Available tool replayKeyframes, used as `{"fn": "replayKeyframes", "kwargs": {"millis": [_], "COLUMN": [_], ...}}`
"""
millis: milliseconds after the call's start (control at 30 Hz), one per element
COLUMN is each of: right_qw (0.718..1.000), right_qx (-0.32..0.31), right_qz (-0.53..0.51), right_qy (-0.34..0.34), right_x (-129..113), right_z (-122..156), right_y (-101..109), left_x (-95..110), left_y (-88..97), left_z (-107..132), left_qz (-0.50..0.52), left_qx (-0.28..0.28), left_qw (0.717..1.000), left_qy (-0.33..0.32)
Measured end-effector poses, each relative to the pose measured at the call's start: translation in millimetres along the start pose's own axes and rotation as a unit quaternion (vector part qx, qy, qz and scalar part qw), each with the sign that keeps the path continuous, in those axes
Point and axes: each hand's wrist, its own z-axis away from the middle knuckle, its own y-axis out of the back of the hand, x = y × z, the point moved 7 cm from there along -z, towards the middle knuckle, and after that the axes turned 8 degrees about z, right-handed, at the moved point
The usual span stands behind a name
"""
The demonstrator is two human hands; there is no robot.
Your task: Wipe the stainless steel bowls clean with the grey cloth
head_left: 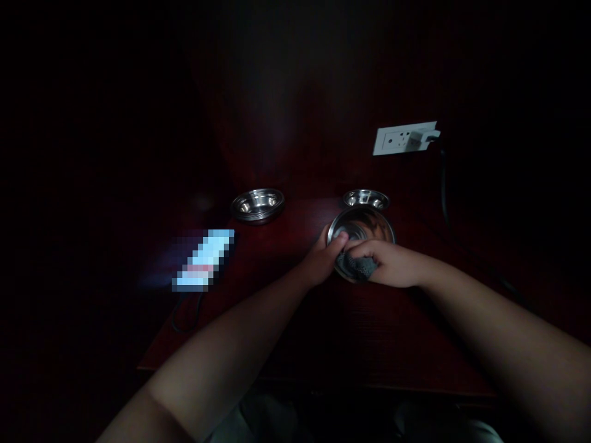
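A shiny steel bowl (364, 226) is tilted toward me over a dark red table. My left hand (323, 258) grips its left rim, thumb on the edge. My right hand (390, 261) is closed on a dark grey cloth (354, 266) and presses it against the bowl's lower inside. The room is very dim.
Two more steel bowls stand behind: one (257, 204) at the left, one (365, 198) just beyond the held bowl. A lit phone (205, 258) lies at the left with a dark cable (184, 314). A white wall socket (404, 138) holds a plugged charger. The table's front edge (194, 368) runs near me.
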Motion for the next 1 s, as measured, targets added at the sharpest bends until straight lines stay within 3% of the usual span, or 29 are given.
{"fn": "replayKeyframes", "kwargs": {"millis": [233,400,600,733,833,1000], "right_qw": [0.995,0.998,0.999,0.988,0.977,0.953], "right_qx": [-0.023,-0.028,0.047,0.125,0.148,0.143], "right_qz": [0.078,0.047,0.023,0.086,0.151,0.253], "right_qy": [-0.064,-0.039,-0.009,-0.014,0.001,-0.091], "right_x": [10.3,6.8,-0.3,-1.0,-1.0,17.9], "right_z": [3.4,3.6,-0.5,-0.9,-0.3,2.9], "right_y": [1.2,1.4,5.4,10.8,10.2,10.6], "left_x": [0.4,1.0,2.5,-0.3,-3.8,-4.9], "left_y": [0.8,-1.6,1.5,3.0,2.4,0.0], "left_z": [-0.4,0.7,1.3,-1.4,-2.3,-1.0], "left_qz": [-0.008,-0.003,0.023,0.047,0.07,0.085], "left_qx": [0.002,-0.005,0.025,0.024,0.023,0.029], "left_qw": [1.0,1.0,0.999,0.998,0.996,0.994], "left_qy": [-0.003,0.007,0.019,0.03,0.045,0.061]}}
